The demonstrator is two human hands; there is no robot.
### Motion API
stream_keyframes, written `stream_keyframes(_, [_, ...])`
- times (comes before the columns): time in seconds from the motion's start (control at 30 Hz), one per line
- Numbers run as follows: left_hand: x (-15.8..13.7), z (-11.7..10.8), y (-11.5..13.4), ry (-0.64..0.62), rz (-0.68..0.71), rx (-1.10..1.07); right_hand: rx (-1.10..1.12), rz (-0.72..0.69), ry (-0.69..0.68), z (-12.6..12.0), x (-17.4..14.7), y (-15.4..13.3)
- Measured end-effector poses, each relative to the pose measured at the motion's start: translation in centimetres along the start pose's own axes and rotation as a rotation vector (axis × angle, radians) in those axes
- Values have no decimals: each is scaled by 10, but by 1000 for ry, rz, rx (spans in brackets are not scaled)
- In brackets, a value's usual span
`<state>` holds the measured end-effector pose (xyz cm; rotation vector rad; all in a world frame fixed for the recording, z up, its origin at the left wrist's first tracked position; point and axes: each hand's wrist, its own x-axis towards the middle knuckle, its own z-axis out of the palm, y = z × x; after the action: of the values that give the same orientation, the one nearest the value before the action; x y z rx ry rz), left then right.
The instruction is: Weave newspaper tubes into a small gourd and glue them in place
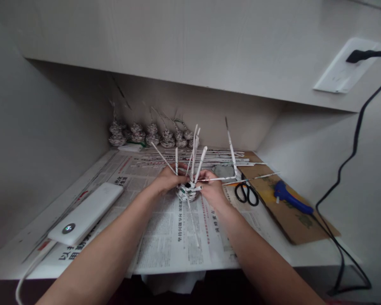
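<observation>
Between my hands, over the newspaper, is a small round woven piece of rolled-paper strips (187,194), with several white paper sticks (200,164) poking up and outward from it. My left hand (171,177) is closed on its left side, fingers partly hidden behind the sticks. On the right side, my right hand (212,186) pinches at the rim, where a long paper strip (214,179) runs out to the right and bends upward near the scissors. One thin strip (193,222) hangs from the piece toward me.
Newspaper (165,241) covers the table. Behind lie rolled paper sticks (193,157) and a row of gourd-shaped woven pieces (152,135). Black-handled scissors (246,194) and a blue glue gun (290,198) on cardboard (300,226) are right; a white power bank (89,212) is left.
</observation>
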<state>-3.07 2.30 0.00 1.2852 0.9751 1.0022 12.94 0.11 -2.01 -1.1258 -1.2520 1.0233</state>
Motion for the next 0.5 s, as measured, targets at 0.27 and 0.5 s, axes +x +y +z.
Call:
stream_keyframes(0.27, [1,6,0,107,21,-2,62,112,-83,-7,1,-9])
stream_keyframes(0.5, [-3,10,3,138,47,-25,-60,120,0,-6,2,-4])
